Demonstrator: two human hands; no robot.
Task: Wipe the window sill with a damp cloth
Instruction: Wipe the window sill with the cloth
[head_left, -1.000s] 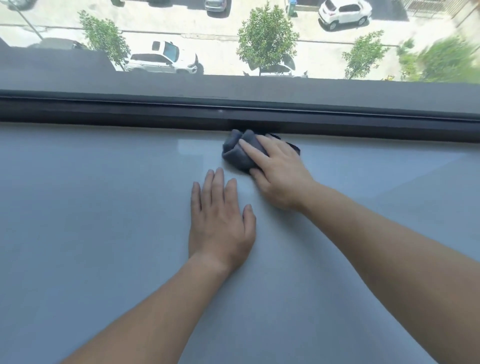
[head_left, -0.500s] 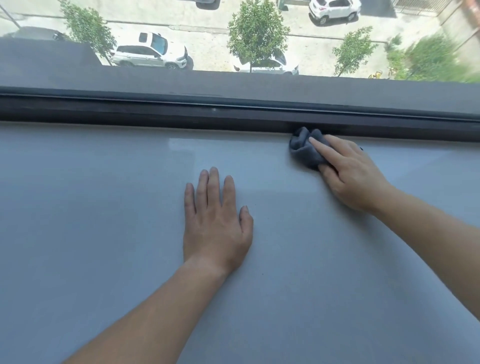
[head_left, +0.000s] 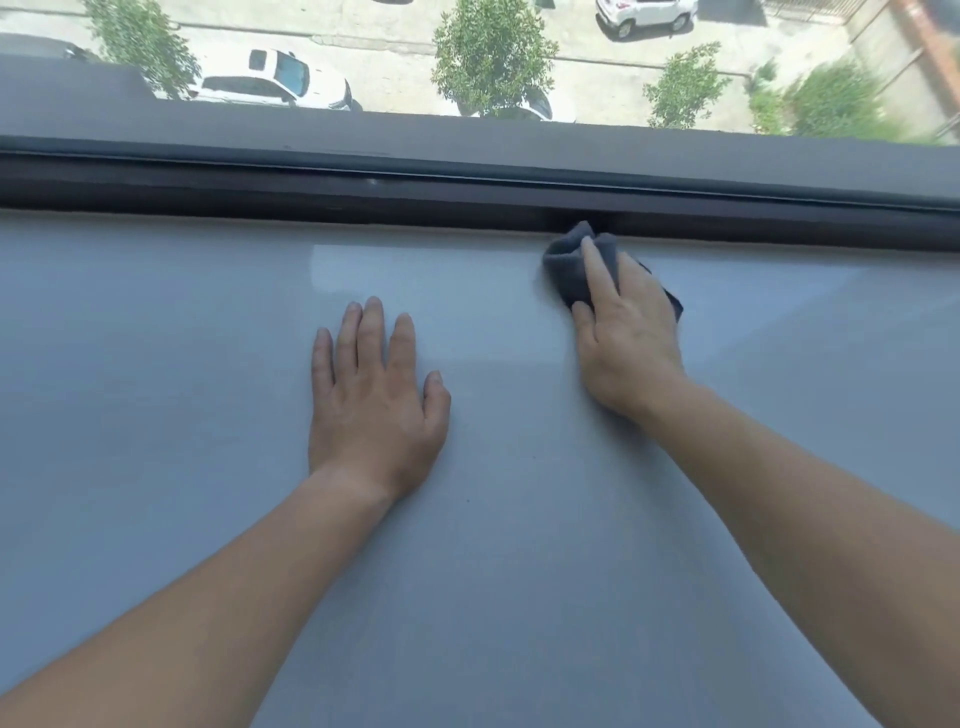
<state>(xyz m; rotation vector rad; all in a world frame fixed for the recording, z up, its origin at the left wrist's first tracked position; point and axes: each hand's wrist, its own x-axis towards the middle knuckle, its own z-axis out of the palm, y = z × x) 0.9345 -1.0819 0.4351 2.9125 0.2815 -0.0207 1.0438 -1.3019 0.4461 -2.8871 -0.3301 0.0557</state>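
The window sill (head_left: 171, 395) is a wide, smooth, pale grey-blue surface that fills most of the view. A small dark grey cloth (head_left: 563, 260) lies bunched at the sill's far edge, against the dark window frame (head_left: 311, 200). My right hand (head_left: 626, 338) holds the cloth and presses it down. The index finger lies along its top and the thumb is tucked at its near side. My left hand (head_left: 376, 410) rests flat on the sill, fingers spread, to the left of the cloth and nearer to me.
Behind the frame runs a dark outer ledge (head_left: 467, 140). Through the glass, far below, are a street, trees and parked white cars (head_left: 270, 83). A pale glare patch (head_left: 363, 260) lies on the sill beyond my left hand.
My right hand slid the cloth to the right along the window frame, from just beyond my left hand to well right of it. My left hand stayed flat in place.
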